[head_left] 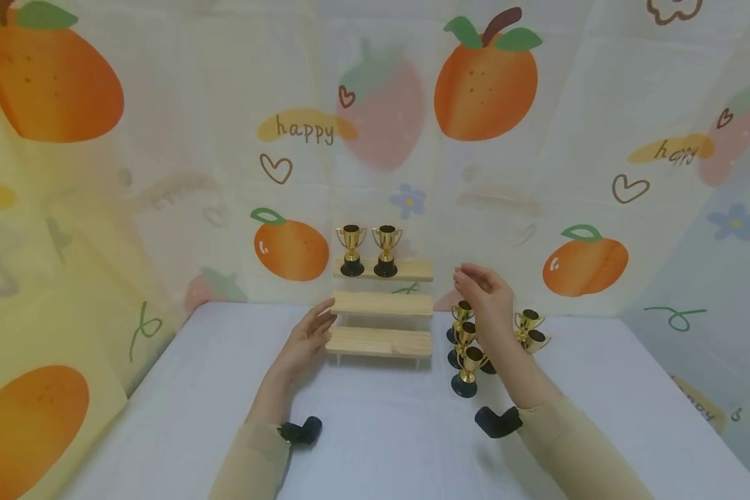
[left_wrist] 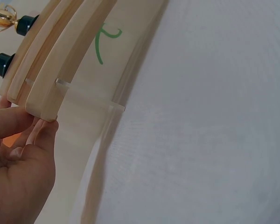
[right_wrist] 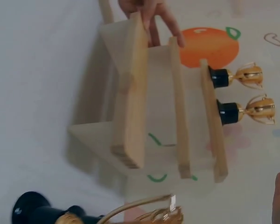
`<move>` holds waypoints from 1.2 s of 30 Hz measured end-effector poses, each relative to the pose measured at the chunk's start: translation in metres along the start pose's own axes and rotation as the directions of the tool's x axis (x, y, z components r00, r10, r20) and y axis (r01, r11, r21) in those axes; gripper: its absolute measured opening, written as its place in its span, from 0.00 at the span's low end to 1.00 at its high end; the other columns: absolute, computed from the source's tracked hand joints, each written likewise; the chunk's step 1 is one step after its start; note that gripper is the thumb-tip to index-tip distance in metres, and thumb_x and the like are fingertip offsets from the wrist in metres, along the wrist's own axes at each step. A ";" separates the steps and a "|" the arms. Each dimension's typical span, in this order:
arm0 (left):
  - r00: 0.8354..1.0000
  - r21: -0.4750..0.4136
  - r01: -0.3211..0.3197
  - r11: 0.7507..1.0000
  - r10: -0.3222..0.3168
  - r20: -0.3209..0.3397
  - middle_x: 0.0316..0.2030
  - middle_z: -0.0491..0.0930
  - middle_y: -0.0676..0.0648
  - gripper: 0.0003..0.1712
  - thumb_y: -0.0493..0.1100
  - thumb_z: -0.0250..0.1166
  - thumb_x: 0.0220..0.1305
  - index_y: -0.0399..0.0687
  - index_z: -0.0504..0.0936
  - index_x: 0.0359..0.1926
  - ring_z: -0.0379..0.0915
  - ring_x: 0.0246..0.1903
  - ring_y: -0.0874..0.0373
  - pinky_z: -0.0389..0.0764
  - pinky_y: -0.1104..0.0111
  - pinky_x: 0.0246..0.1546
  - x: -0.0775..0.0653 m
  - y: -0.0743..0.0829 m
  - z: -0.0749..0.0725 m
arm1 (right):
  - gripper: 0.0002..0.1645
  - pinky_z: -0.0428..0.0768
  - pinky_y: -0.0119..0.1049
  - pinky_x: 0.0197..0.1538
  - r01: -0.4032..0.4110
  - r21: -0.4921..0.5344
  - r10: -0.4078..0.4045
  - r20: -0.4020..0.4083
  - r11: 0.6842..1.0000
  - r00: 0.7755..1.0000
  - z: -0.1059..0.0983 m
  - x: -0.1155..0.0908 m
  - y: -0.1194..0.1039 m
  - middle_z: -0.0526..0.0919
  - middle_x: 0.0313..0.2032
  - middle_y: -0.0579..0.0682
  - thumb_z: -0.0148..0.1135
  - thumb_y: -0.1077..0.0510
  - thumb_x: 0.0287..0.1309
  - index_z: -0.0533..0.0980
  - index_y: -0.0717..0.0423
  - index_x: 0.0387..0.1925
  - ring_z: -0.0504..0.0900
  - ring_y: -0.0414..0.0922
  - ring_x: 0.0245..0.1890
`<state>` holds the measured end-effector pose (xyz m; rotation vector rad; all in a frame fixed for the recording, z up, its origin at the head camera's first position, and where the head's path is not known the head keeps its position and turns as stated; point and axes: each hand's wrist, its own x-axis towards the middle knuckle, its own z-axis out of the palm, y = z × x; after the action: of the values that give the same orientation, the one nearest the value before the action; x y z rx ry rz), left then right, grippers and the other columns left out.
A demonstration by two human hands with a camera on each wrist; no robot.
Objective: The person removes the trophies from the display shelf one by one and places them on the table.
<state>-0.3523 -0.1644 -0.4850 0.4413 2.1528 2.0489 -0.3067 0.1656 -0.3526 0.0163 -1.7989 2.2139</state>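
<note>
A three-tier display shelf (head_left: pixel 381 342) with pale wooden boards and clear supports stands on the table. Two gold trophy cups (head_left: pixel 351 250) with black bases are upright on the left and middle of its top board (head_left: pixel 415 271). My left hand (head_left: pixel 303 340) holds the shelf's left end; in the left wrist view its thumb and fingers (left_wrist: pixel 44 135) meet the end of the lowest board (left_wrist: pixel 49 100). My right hand (head_left: pixel 490 298) is raised right of the shelf, above other trophies, fingers slightly bent, with nothing visible in it.
Several more gold trophies (head_left: pixel 467 371) stand to the right of the shelf, partly hidden behind my right forearm. A white cloth (head_left: pixel 375 430) covers the table. Behind hangs a fruit-patterned curtain (head_left: pixel 225 125).
</note>
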 end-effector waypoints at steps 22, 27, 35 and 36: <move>1.000 0.007 -0.003 1.000 0.003 0.006 0.77 0.53 0.38 0.37 0.32 0.54 0.71 0.57 0.55 0.76 0.49 0.77 0.44 0.64 0.62 0.72 -0.002 0.001 0.001 | 0.22 0.78 0.36 0.65 -0.030 -0.121 0.032 0.017 0.992 0.999 0.072 0.054 -0.002 0.79 0.53 0.53 0.59 0.58 0.67 0.74 0.61 0.60 0.79 0.49 0.59; 1.000 0.005 0.004 1.000 -0.004 0.006 0.77 0.53 0.38 0.38 0.31 0.53 0.71 0.58 0.55 0.76 0.49 0.78 0.45 0.58 0.53 0.74 -0.002 0.000 0.000 | 0.20 0.79 0.35 0.64 -0.047 -0.141 0.047 -0.004 0.989 0.999 0.081 0.064 0.001 0.78 0.57 0.58 0.59 0.58 0.67 0.75 0.60 0.59 0.79 0.51 0.60; 1.000 0.024 0.006 1.000 -0.006 0.007 0.77 0.53 0.38 0.38 0.31 0.54 0.71 0.58 0.55 0.76 0.50 0.77 0.45 0.64 0.62 0.72 -0.001 0.001 0.000 | 0.19 0.81 0.33 0.62 -0.067 -0.081 0.065 -0.029 0.994 0.997 0.092 0.076 0.006 0.78 0.56 0.59 0.58 0.60 0.67 0.75 0.62 0.58 0.80 0.51 0.59; 1.000 0.025 0.005 1.000 -0.005 0.007 0.77 0.53 0.38 0.38 0.31 0.53 0.71 0.58 0.55 0.76 0.50 0.77 0.44 0.65 0.64 0.71 -0.001 0.002 0.000 | 0.19 0.81 0.33 0.61 -0.069 -0.070 0.067 -0.029 0.995 0.997 0.093 0.077 0.007 0.78 0.56 0.59 0.58 0.60 0.67 0.75 0.62 0.58 0.80 0.52 0.59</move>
<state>-0.3516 -0.1647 -0.4833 0.4450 2.1748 2.0168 -0.3978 0.0912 -0.3240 -0.0899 -1.8886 2.1834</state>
